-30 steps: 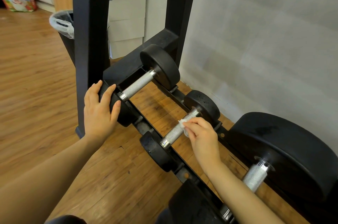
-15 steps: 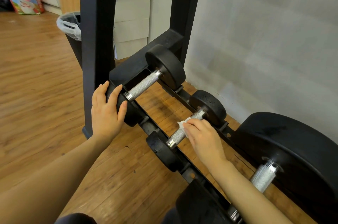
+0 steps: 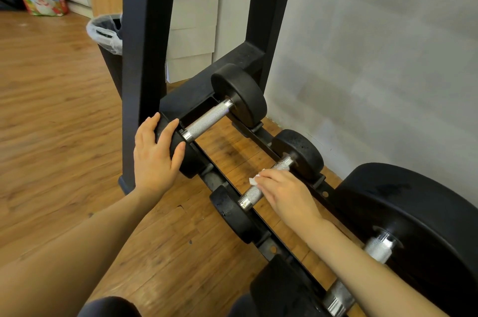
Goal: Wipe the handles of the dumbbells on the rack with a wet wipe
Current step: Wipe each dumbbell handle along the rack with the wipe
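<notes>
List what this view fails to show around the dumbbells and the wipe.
Head view only:
- Wet wipe: mostly hidden under the right hand; only a corner shows.
- Middle dumbbell handle: centre covered by that hand.
- Big dumbbell: cut off by the right edge.
- Trash bin: partly behind the rack post.

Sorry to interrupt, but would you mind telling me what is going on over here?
A person is cleaning dumbbells on a low black rack. The right hand presses a white wet wipe around the knurled handle of the middle dumbbell. The left hand rests flat on the near head of the left dumbbell, apparently steadying it. A large dumbbell sits to the right.
</notes>
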Available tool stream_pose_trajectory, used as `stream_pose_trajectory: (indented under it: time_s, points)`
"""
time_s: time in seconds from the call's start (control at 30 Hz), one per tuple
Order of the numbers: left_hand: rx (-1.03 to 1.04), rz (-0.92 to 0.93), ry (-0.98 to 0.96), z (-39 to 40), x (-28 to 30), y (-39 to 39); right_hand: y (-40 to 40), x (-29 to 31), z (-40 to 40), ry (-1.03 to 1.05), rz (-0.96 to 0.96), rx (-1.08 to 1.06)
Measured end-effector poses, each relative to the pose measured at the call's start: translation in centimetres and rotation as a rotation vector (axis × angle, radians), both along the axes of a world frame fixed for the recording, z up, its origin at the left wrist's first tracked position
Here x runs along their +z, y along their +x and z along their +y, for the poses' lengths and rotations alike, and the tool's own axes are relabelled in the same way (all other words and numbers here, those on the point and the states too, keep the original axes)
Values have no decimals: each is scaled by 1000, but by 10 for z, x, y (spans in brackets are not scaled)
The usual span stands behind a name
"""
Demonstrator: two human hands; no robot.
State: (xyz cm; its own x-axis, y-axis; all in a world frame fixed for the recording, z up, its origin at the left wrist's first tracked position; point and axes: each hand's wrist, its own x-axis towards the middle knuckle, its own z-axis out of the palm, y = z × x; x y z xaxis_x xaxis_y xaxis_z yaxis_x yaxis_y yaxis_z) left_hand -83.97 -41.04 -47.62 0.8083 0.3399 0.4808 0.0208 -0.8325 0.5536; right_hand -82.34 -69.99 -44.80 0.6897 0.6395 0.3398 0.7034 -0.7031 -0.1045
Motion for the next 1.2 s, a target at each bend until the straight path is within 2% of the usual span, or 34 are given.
stream_pose_trajectory:
  time_s: [0.07, 0.2, 0.4, 0.57, 0.67, 0.73, 0.83, 1.0, 1.2]
  points:
    - [3, 0, -3, 0, 0, 0, 3, 2, 2, -33, 21, 13]
    - [0, -1, -2, 0, -1, 0, 6, 8, 5, 25, 28, -72]
    - [-1, 1, 5, 1, -1, 1, 3, 0, 13, -151, 54, -45]
    - [-2, -2, 9, 1, -1, 1, 6, -2, 11, -94, 91, -86]
    - [0, -6, 8, 0, -1, 1, 3, -2, 10, -168, 122, 0]
    - [2, -8, 7, 0, -1, 1, 11, 7, 5, -209, 123, -21]
    - [-5, -9, 0, 0, -1, 0, 21, 13, 0, -130, 105, -83]
    - [1, -5, 1, 0, 0, 1, 5, 2, 11, -243, 173, 66]
    - [-2, -3, -3, 0, -1, 1, 12, 7, 1, -71, 230, 93]
